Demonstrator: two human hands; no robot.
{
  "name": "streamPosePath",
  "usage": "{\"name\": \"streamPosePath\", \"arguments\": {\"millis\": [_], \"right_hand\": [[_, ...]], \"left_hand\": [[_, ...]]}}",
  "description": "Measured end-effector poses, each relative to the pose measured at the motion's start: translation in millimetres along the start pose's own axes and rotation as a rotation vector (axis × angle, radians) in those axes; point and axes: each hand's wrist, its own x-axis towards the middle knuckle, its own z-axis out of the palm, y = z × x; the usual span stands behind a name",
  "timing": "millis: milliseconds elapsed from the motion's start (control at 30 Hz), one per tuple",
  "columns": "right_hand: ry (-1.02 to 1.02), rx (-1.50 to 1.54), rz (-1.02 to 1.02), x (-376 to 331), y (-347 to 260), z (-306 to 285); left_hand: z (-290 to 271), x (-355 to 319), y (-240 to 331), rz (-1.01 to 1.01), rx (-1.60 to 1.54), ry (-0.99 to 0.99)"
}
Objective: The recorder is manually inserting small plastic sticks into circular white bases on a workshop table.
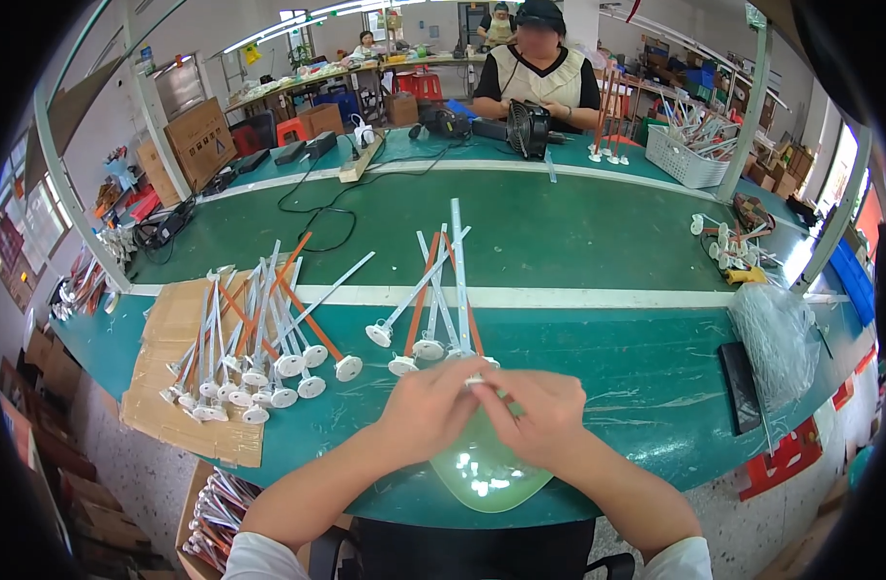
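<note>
My left hand [426, 411] and my right hand [538, 411] meet in front of me, fingertips closed around a small white piece [475, 380]. From there a pale, perforated balloon stick [459, 271] points away from me, its lower end hidden by my left fingers. A shiny, translucent green balloon [491, 474] hangs below the hands, its neck at my right fingertips. Just beyond lie several white and orange sticks with white round cups [378, 334]. At the left, a larger pile of such sticks [255, 372] lies on a flattened cardboard sheet [163, 338].
A clear plastic bag [771, 343] and a black slab [740, 387] lie at the right. A black fan [528, 130] and a grey basket of sticks [694, 155] stand at the far side, where a co-worker [549, 72] sits. Cables [342, 208] cross the table. Below left is a box of sticks [226, 517].
</note>
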Motion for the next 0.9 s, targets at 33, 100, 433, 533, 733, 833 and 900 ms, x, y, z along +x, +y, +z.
{"name": "streamPosePath", "arguments": {"millis": [33, 100, 433, 533, 733, 833, 900], "right_hand": [[-0.028, 0.014, 0.067, 1, -1, -1], [-0.081, 0.074, 0.226, 2, -2, -5], [-0.949, 0.052, 0.259, -5, -1, -19], [-1.023, 0.050, 0.287, -7, 1, -15], [-1.010, 0.008, 0.190, -13, 0, -12], [-0.969, -0.034, 0.045, -14, -5, -13], [-0.961, -0.025, -0.005, -12, -10, -16]], "left_hand": [[1, 1, -1, -0.038, -0.057, 0.036], [-3, 3, -7, -0.066, -0.059, 0.046], [-8, 6, -9, -0.029, -0.083, 0.119], [-10, 5, -7, -0.032, -0.079, 0.094], [-13, 2, -5, -0.085, -0.033, 0.002], [-13, 4, -5, -0.079, -0.040, 0.002], [-13, 5, -6, -0.072, -0.048, 0.002]]}}
